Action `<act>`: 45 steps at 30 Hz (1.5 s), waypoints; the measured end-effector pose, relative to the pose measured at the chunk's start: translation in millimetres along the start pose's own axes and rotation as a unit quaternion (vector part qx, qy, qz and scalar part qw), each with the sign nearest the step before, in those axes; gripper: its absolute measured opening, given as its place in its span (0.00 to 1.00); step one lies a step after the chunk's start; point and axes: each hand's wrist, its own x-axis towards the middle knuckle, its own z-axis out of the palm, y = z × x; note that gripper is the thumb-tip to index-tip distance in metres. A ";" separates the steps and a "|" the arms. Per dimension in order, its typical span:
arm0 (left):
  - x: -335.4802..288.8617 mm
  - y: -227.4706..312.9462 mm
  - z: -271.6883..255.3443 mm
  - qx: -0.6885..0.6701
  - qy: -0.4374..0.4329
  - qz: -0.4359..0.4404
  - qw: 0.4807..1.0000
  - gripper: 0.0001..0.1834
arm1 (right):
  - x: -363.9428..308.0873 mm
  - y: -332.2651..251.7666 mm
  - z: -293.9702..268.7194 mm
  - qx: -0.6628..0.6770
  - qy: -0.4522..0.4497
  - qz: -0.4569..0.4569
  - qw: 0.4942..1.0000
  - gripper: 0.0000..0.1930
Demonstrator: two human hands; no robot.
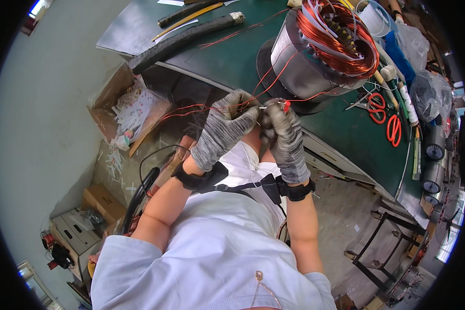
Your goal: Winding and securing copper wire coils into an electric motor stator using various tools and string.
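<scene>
A grey knitted glove covers my left hand [227,124], its fingers pinched on thin copper wires [194,107]. These run from the left, through the fingers, toward the motor stator. Close beside it, my gloved right hand [285,135] is closed around a small tool with a red end [286,106] and a bright metal tip; its exact kind is hidden by the fingers. The tip points at the wires by the left fingertips. Just beyond both hands stands the stator [289,59], a grey metal cylinder with thick copper windings [341,41] bulging from its top.
Red-handled scissors [377,107] and sleeved rods lie right of the stator on the green table [341,129]. Black wrapped tubes [186,41] rest at the far left. A carton of paper scraps [101,121] stands below the table's left edge; a black metal frame [382,248] stands at the lower right.
</scene>
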 end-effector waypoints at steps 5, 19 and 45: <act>4.5 -5.3 -5.8 0.235 0.059 0.141 0.960 0.09 | -1.1 -11.4 4.8 -0.082 0.028 0.174 0.981 0.26; 1.8 -4.0 -3.7 0.338 0.051 0.191 0.920 0.12 | 0.5 -5.5 -2.7 -0.071 -0.017 0.156 0.985 0.23; -3.5 -1.6 5.7 0.287 0.045 0.136 0.947 0.11 | 1.2 5.7 -5.9 -0.070 0.024 0.122 0.990 0.23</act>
